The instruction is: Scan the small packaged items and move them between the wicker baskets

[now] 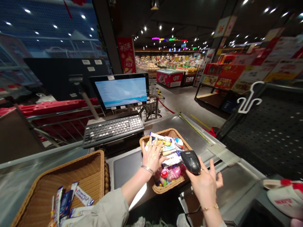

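Observation:
My left hand (151,158) reaches over the smaller wicker basket (163,189), its fingers spread at the packets inside. Whether the fingertips touch them I cannot tell. In that basket lie white and purple snack packets (172,160) and pink and red sweets (174,172). My right hand (205,184) grips a black barcode scanner (190,161) above the basket's right side, with some fingers stretched out. To the left, a larger wicker basket (91,165) holds several snack bars (84,196), partly hidden by my left sleeve.
Behind the baskets stand a keyboard (115,130) and a lit monitor (121,90) on the metal counter (230,189). A dark perforated panel (272,129) with a white hook (249,97) rises at right. A cloth item (284,198) lies at the right edge.

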Available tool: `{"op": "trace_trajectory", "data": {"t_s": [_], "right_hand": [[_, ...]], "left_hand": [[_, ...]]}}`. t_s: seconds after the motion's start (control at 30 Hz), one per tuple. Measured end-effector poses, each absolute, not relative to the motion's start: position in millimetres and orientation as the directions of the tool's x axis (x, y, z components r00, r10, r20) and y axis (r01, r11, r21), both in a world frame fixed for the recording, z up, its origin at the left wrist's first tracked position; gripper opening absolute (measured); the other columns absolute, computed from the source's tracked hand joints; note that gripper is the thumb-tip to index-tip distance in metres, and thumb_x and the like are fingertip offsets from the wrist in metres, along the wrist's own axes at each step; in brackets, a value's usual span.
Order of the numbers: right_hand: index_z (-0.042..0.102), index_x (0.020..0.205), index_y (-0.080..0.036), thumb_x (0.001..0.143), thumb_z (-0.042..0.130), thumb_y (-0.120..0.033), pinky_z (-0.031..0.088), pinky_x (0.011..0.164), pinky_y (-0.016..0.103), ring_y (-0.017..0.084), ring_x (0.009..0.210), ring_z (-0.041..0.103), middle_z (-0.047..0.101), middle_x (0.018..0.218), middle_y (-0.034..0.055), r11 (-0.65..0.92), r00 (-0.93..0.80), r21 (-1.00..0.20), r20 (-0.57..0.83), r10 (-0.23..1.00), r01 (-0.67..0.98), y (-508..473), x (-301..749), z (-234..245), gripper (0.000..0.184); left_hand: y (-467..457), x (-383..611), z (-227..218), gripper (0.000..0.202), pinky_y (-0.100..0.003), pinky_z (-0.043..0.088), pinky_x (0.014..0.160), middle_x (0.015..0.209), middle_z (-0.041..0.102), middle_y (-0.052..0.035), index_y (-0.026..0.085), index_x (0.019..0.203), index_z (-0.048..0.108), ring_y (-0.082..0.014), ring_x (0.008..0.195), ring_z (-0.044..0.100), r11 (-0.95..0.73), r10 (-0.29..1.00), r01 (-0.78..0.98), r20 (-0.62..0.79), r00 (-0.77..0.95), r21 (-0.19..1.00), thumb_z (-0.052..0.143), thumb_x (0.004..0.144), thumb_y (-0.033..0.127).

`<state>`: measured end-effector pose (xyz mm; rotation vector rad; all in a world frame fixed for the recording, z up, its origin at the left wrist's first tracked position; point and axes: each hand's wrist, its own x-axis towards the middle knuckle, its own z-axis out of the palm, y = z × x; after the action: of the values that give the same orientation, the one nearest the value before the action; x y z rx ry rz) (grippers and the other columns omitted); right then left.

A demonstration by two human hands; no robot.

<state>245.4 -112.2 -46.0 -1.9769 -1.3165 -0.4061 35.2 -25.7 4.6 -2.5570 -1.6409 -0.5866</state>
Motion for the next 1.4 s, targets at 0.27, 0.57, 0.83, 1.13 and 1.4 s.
{"op": "trace_trajectory", "data": {"t_s": [0.27, 0.57, 0.83, 1.13, 1.4], "right_hand": [[0.073, 0.084, -0.024, 0.083, 0.044, -0.057, 0.018, 0.108, 0.056, 0.033, 0.138, 0.038, 0.073, 0.114, 0.0111, -0.112, 0.353, -0.403, 0.596, 0.721, 0.908, -98, 213, -38, 0.045], [0.071, 0.105, -0.024, 0.083, 0.042, -0.060, 0.018, 0.108, 0.057, 0.033, 0.138, 0.039, 0.072, 0.116, 0.0109, 0.011, 0.256, -0.408, 0.594, 0.763, 0.913, -89, 166, -24, 0.051], [0.072, 0.105, -0.025, 0.084, 0.040, -0.068, 0.021, 0.109, 0.056, 0.033, 0.137, 0.041, 0.072, 0.116, 0.0109, 0.104, 0.163, -0.402, 0.574, 0.802, 0.910, -86, 121, -8, 0.058], [0.072, 0.106, -0.023, 0.086, 0.038, -0.060, 0.025, 0.107, 0.054, 0.034, 0.137, 0.041, 0.072, 0.115, 0.0104, 0.234, 0.024, -0.333, 0.617, 0.787, 0.913, -85, 85, -10, 0.055], [0.072, 0.105, -0.024, 0.083, 0.040, -0.057, 0.019, 0.108, 0.055, 0.033, 0.138, 0.040, 0.073, 0.116, 0.0086, 0.286, -0.038, -0.354, 0.569, 0.822, 0.891, -82, 61, -22, 0.051]], "left_hand": [[-41, -8, 23, 0.061, -0.076, 0.013, 0.115, 0.161, 0.033, -0.0111, 0.030, 0.146, 0.046, -0.0375, 0.151, 0.019, -0.327, 0.905, 0.935, 0.331, 0.268, 0.137, 0.057, 0.090, 0.051], [-62, -74, 33, 0.073, -0.074, 0.010, 0.116, 0.161, 0.032, -0.0125, 0.031, 0.148, 0.043, -0.0386, 0.151, 0.019, -0.170, 0.922, 0.979, 0.370, 0.116, 0.117, 0.065, 0.084, 0.056], [-83, -138, 31, 0.070, -0.073, 0.014, 0.116, 0.161, 0.030, -0.0143, 0.028, 0.146, 0.046, -0.0379, 0.151, 0.021, -0.035, 0.930, 0.995, 0.367, -0.003, 0.097, 0.069, 0.083, 0.050], [-109, -208, 21, 0.075, -0.071, 0.013, 0.117, 0.161, 0.031, -0.0149, 0.030, 0.146, 0.047, -0.0379, 0.150, 0.023, 0.088, 0.935, 0.993, 0.338, -0.110, 0.080, 0.075, 0.078, 0.048], [-138, -266, 11, 0.077, -0.071, 0.010, 0.117, 0.162, 0.029, -0.0150, 0.028, 0.145, 0.048, -0.0365, 0.151, 0.020, 0.199, 0.945, 0.980, 0.259, -0.198, 0.026, 0.078, 0.076, 0.045]]}}
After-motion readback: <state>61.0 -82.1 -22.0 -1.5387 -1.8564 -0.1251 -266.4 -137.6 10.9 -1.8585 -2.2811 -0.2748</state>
